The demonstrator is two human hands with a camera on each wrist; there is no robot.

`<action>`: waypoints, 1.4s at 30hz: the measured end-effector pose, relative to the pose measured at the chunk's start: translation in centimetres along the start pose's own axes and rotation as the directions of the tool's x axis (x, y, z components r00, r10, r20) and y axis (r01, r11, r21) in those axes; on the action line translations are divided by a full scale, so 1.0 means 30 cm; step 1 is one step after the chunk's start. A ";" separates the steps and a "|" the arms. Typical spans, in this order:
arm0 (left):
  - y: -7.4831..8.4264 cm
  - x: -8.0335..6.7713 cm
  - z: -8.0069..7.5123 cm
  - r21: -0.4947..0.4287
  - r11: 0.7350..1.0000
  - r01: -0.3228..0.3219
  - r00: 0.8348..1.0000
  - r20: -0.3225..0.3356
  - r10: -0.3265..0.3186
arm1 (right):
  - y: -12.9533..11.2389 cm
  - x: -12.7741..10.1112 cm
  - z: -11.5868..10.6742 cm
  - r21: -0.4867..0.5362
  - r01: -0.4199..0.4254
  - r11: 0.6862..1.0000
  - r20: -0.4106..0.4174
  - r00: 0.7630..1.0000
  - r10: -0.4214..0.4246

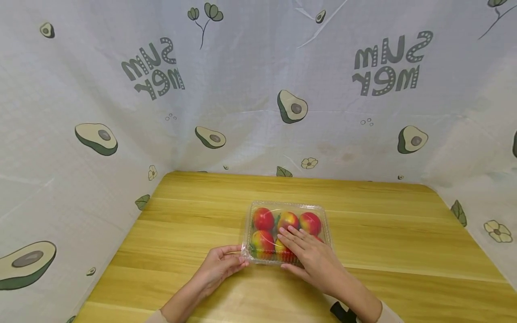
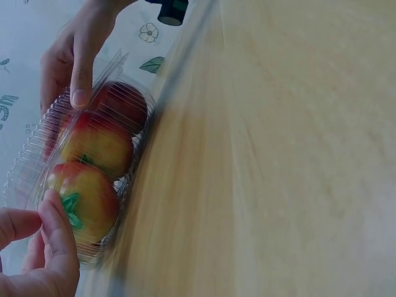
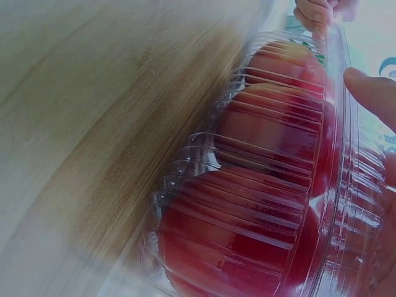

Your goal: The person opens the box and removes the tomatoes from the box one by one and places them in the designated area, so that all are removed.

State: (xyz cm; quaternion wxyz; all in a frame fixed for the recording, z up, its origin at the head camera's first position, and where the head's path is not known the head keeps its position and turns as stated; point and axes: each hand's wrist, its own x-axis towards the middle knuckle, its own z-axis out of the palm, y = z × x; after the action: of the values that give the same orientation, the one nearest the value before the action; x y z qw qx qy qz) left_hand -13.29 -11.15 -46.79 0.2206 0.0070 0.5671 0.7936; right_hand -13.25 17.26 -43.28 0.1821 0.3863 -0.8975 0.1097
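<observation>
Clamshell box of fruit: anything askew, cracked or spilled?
Nothing stands out. The clear clamshell box sits flat on the wooden table, fruit all inside. Right hand rests on its lid; left hand pinches the near-left corner.

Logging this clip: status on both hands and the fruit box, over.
Left hand pinches near-left corner of clear plastic clamshell box of red-yellow fruit. Right hand flat on lid, fingers straight. Lid looks shut. Wooden table around box unobstructed.

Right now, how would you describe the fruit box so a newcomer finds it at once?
On the wooden table, near its front middle, sits a clear plastic clamshell box. It holds red-yellow fruits, with the left hand at its corner and the right hand on its lid.
</observation>
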 end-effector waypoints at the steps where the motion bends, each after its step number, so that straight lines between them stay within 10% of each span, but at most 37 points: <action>1: -0.001 0.000 -0.001 0.000 1.000 0.000 1.000 0.001 0.000 | 0.000 0.000 0.000 0.000 0.002 1.000 -0.002 1.000 -0.002; 42: -0.002 0.005 0.006 0.023 0.999 -0.022 1.000 0.014 0.021 | 0.000 0.011 -0.005 -0.086 0.088 0.992 0.018 0.996 -0.086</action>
State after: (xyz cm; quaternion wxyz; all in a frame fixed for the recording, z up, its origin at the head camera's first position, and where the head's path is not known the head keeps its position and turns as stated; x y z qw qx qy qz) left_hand -13.37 -10.92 -46.81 0.2157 0.0211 0.5747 0.7891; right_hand -13.43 17.11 -43.01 0.1968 0.4176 -0.8850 0.0599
